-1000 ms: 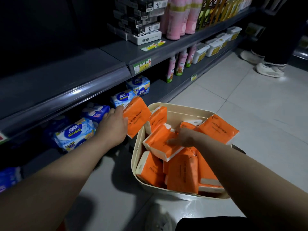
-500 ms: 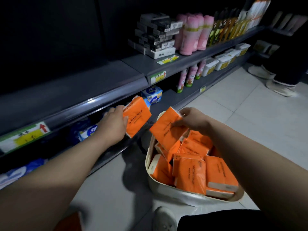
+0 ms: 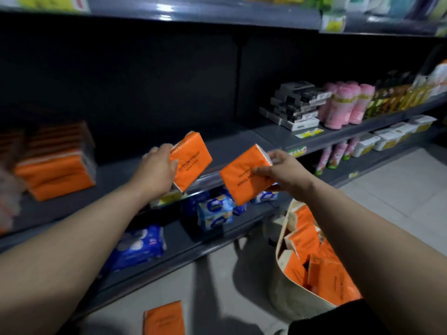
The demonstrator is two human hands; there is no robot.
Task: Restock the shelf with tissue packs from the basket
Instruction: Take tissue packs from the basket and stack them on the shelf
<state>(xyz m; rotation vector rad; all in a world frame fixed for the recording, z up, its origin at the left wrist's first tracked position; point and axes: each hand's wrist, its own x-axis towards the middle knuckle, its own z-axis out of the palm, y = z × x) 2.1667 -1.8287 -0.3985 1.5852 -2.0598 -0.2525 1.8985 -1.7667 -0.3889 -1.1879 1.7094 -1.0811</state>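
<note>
A person's two bare arms reached from six o'clock toward a dark grey store shelf. The left hand gripped an orange tissue pack by its short edge, thumb curled over the front, and held it tilted just above the shelf's front lip. At three o'clock from it, the right hand pinched a second orange pack between thumb and fingers, in the air in front of the shelf edge. At nine o'clock of the view, a blurred stack of orange packs lay on the shelf. A cream basket stood on the floor at five o'clock, holding more orange packs. One loose pack lay on the floor at six o'clock. Blue packets sat on the lower shelf beneath the hands.
</note>
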